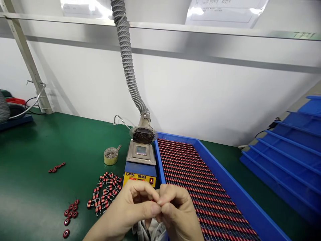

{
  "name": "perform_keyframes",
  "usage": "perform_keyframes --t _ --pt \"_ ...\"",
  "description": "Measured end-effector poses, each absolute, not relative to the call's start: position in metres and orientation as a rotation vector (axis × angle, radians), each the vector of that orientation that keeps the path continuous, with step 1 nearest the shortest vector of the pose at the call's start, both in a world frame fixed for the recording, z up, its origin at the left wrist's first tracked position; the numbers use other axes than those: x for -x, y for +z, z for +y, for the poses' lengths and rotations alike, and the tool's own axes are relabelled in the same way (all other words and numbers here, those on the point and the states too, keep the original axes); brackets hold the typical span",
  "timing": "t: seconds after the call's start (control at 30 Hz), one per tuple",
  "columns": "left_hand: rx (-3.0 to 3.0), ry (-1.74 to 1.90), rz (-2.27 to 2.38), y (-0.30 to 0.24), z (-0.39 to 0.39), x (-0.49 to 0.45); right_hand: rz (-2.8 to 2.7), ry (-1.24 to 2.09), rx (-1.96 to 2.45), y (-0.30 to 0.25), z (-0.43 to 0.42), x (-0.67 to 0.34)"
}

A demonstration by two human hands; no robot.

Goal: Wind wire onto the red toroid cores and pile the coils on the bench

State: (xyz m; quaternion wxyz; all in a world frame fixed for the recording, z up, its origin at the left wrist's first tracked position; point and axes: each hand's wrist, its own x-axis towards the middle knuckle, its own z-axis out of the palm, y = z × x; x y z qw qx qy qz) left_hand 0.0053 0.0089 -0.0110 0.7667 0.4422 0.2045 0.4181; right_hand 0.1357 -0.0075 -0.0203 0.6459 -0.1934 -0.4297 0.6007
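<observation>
My left hand (136, 204) and my right hand (177, 207) meet in front of the yellow-fronted solder pot (140, 167), fingertips pinched together. Between them a trace of red shows from a small coil, almost wholly hidden by the fingers. Left of my hands lies a loose heap of red wound coils (106, 191) with bare bent leads. Farther left is a cluster of ring-shaped coils (71, 211), some standing singly. To the right, a long blue tray (225, 187) holds many rows of red coils with wire leads.
A yellowish round tin (110, 157) with metallic bits stands left of the solder pot. A grey exhaust hose (127, 63) hangs above it. Several small rings (56, 168) lie on the green table (30, 150). Stacked blue trays (288, 150) lean at right. White cloth (152, 231) shows below my hands.
</observation>
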Motion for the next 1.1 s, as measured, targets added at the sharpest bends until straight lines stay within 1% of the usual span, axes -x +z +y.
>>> perform_keyframes --t 0.1,0.23,0.4,0.53,0.73,0.93,1.1 --pt "-1.049 1.021 0.562 -0.011 0.009 -0.005 -1.055 1.187 0.585 -0.018 -0.011 -0.137" --pt "-1.359 1.221 0.702 -0.005 0.007 -0.006 -1.087 0.76 0.786 -0.018 -0.018 -0.137" --pt "-1.871 1.644 0.744 0.006 0.002 -0.006 -1.139 0.545 0.783 -0.026 -0.02 -0.139" --pt "-2.02 1.747 0.8 0.009 0.0 -0.003 -1.182 0.232 0.911 -0.027 -0.024 -0.134" --pt "-2.092 1.796 0.845 0.009 0.0 0.0 -1.252 0.119 0.854 -0.022 -0.023 -0.124" --pt "-2.147 1.79 0.88 0.008 0.002 0.0 -1.295 0.092 0.812 -0.022 -0.017 -0.125" --pt "-2.265 1.684 0.911 0.005 0.002 0.002 -1.451 0.016 0.756 -0.018 -0.015 -0.129"
